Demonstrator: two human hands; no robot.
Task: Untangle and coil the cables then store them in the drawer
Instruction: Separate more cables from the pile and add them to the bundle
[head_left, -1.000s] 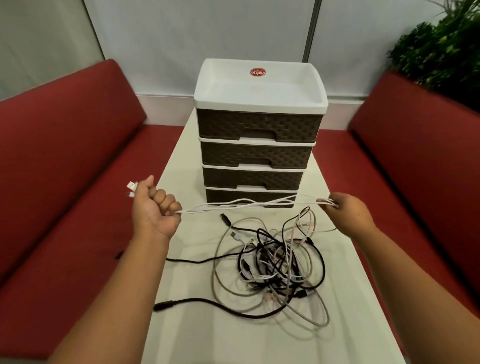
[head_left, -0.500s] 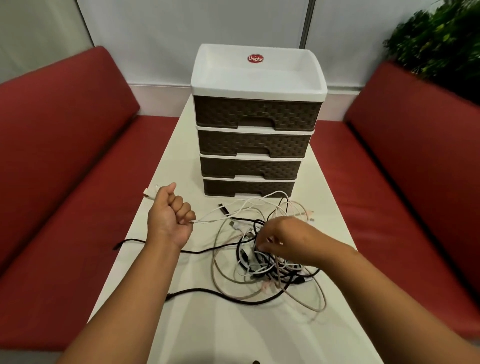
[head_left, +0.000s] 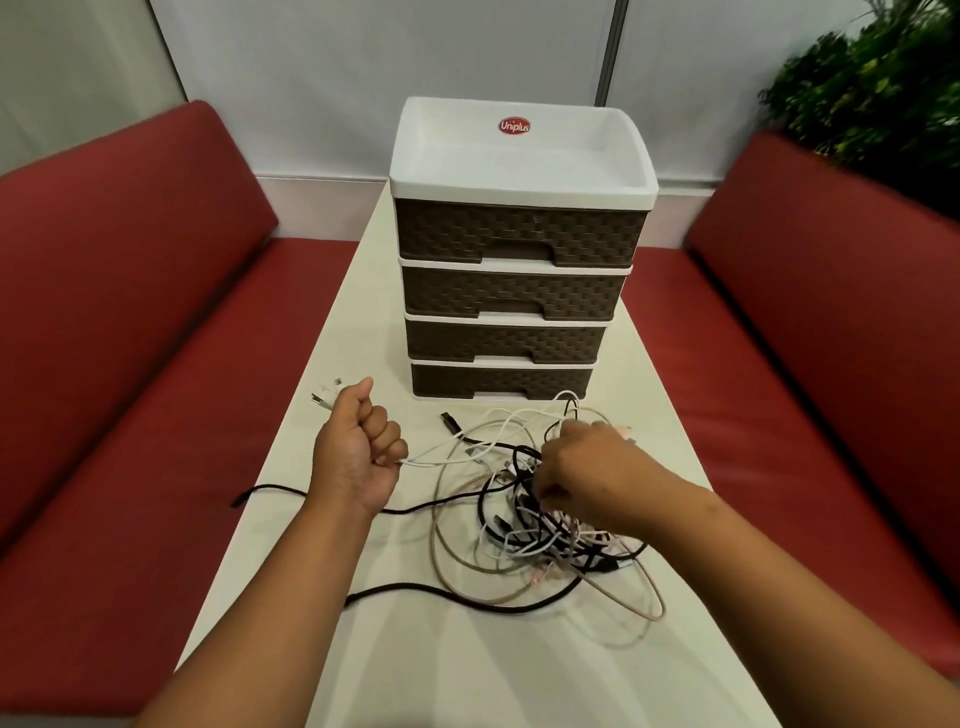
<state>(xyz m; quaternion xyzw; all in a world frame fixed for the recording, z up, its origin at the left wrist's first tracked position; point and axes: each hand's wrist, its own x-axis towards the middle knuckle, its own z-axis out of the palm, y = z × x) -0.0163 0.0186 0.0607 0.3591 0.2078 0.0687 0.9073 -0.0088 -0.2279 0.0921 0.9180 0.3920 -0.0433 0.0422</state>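
Left hand (head_left: 358, 457) is fisted round a thin white cable (head_left: 436, 458), its plugs protruding behind the knuckles. Right hand (head_left: 587, 475), fingers curled down, pinches strands in the tangle of black, white and beige cables (head_left: 545, 530) just right of that fist. Beyond stands a woven-textured brown four-drawer unit (head_left: 514, 291), labelled "Uniplus", drawers closed.

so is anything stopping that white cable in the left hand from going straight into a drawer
Yes. The white cable held in the left hand runs into the tangled pile, where the right hand is working. All four drawers of the drawer unit are shut.
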